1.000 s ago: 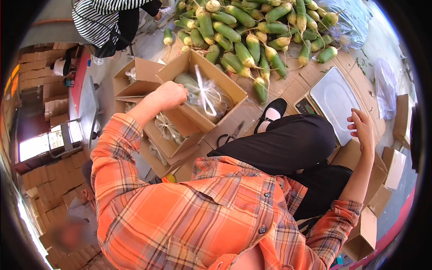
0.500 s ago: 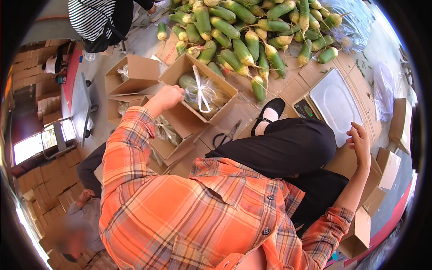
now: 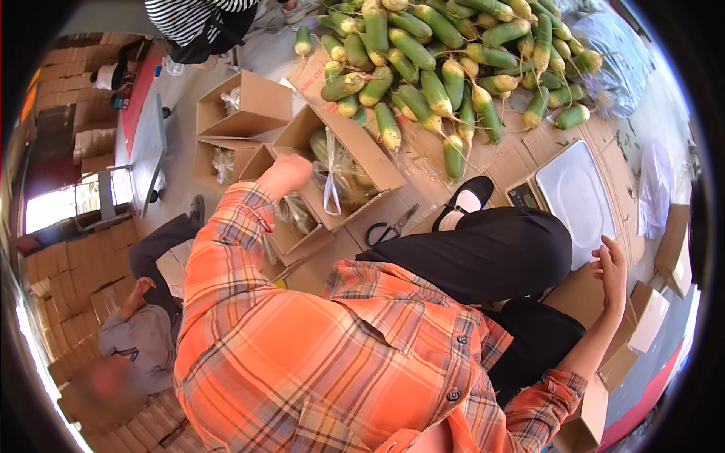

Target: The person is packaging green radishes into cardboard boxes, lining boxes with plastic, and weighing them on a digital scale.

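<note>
My left hand (image 3: 287, 174) is closed on the left wall of an open cardboard box (image 3: 381, 157). Inside the box sits a clear plastic bag (image 3: 349, 180) tied at the neck in a white knot, with green radishes showing through it. My right hand (image 3: 610, 266) holds nothing, its fingers apart and slightly bent, beside the near right corner of a flat metal-topped scale (image 3: 578, 200). Black-handled scissors (image 3: 391, 226) lie on cardboard between the box and my shoe.
Green-and-white radishes (image 3: 445, 83) are heaped beyond the box. More open boxes (image 3: 253, 106) with plastic bags stand left of it. Plastic sheeting (image 3: 615, 64) lies far right; cartons (image 3: 649, 306) stand at right. A seated person (image 3: 143, 340) is at left, another in stripes (image 3: 192, 23) farther off.
The box has shifted slightly toward me with my left hand on its wall, uncovering more of a radish behind it. My right hand stays open near the scale. The whole view has turned a little.
</note>
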`<state>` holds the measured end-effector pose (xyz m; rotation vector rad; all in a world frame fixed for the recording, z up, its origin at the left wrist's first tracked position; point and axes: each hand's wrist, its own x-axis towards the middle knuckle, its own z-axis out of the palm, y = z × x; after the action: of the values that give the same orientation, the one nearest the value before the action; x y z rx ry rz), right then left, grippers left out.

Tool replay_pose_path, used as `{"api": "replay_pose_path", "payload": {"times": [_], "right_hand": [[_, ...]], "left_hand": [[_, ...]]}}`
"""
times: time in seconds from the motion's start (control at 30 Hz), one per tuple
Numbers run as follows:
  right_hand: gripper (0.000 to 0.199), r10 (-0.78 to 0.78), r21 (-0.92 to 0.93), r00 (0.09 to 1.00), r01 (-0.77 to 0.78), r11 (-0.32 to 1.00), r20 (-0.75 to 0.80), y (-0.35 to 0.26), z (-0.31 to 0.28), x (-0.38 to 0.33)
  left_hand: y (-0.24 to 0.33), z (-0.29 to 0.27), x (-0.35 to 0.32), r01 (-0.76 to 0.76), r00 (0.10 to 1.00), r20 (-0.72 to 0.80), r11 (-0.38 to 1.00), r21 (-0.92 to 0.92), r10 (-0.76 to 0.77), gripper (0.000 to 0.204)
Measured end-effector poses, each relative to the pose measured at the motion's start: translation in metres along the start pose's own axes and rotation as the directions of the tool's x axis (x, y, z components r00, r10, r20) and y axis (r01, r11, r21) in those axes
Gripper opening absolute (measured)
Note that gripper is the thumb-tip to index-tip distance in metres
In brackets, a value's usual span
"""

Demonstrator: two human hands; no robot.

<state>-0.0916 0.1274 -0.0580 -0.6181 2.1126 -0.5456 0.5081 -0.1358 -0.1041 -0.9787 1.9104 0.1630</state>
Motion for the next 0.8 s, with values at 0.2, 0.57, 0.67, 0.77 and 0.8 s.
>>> {"api": "replay_pose_path", "payload": {"times": [0.2,0.57,0.67,0.77,0.8], "right_hand": [[0.037,-0.003,-0.035,1.0,0.002,0.999,-0.018,0.001,0.002,0.002],[0.036,0.021,0.044,1.0,-0.021,0.999,-0.003,0.009,0.0,-0.001],[0.035,0.064,0.048,0.997,-0.062,0.997,-0.035,0.009,-0.008,-0.011],[0.032,0.05,0.057,0.997,-0.046,0.997,-0.067,0.023,-0.01,-0.013],[0.032,0.067,0.046,0.994,-0.063,0.997,-0.081,0.014,-0.005,-0.014]], "left_hand": [[0.082,-0.068,0.019,-0.092,0.54,-0.815,0.947,-0.308,-0.213,0.01],[0.111,-0.038,0.155,0.128,0.987,0.066,0.97,0.209,-0.145,0.036],[0.111,-0.03,0.157,0.137,0.989,-0.082,0.976,0.167,-0.125,0.037],[0.111,-0.044,0.152,0.209,0.977,-0.042,0.978,-0.021,-0.21,0.032],[0.106,-0.045,0.143,0.183,0.982,-0.033,0.982,-0.043,-0.184,0.033]]}}
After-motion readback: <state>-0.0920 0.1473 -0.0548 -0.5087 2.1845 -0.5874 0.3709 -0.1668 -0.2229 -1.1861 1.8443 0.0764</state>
